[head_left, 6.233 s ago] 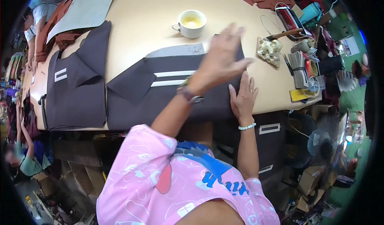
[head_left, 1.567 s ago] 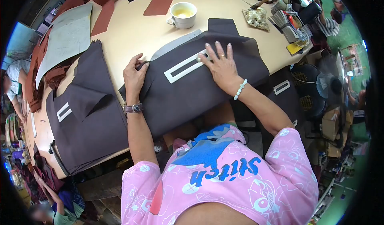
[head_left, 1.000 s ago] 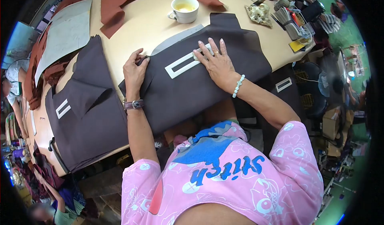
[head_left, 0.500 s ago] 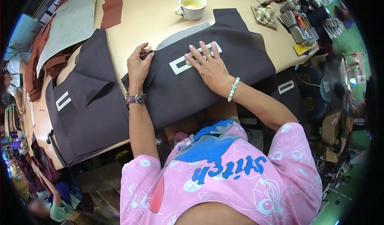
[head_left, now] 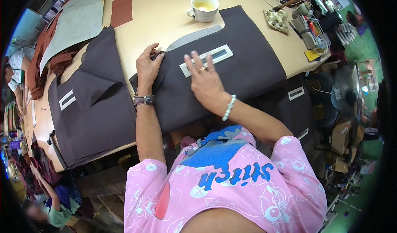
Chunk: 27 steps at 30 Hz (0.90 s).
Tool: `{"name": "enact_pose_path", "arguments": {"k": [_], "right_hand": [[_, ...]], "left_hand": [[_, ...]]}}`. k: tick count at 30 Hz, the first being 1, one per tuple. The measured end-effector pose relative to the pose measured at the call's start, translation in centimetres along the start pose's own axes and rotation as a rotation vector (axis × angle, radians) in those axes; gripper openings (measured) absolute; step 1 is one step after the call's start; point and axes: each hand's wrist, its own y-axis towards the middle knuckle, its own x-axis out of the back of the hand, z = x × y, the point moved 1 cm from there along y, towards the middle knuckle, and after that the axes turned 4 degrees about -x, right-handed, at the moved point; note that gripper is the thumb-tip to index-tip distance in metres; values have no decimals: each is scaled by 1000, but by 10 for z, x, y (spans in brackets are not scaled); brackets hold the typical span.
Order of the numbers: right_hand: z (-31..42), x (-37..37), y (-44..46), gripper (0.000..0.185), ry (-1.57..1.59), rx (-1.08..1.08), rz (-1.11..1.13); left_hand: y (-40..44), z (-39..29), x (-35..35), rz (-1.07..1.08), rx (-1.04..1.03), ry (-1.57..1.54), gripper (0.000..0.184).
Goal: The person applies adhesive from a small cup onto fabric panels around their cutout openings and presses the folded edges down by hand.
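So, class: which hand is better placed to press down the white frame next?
Probably the right hand: it lies partly over the white frame, while the left hand is at the dark cloth's left edge, away from the frame.

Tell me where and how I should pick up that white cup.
Probably by the handle, coming from your left with the left hand, since the loop sticks out on that side. The white cup stands upright with yellow liquid inside, so I'd lift it level.
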Motion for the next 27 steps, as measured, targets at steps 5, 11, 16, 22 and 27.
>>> {"name": "enact_pose_path", "arguments": {"k": [5, 11, 16, 22, 27], "right_hand": [[-47, -20, 0, 41, -61, -196, 64], [-63, -33, 2, 49, 25, -157, 63], [-61, -30, 4, 52, 83, -22, 47], [-58, -24, -5, 54, 78, -3, 85], [-37, -29, -3, 57, 9, -109, 114]], "left_hand": [[-1, -7, 1, -1, 22, 53, 36], [-1, -5, 0, -4, 19, 52, 35], [-2, -6, 2, 16, 25, 47, 35], [-2, -5, 2, 13, 23, 62, 34], [-3, -8, 2, -2, 20, 70, 35]]}}
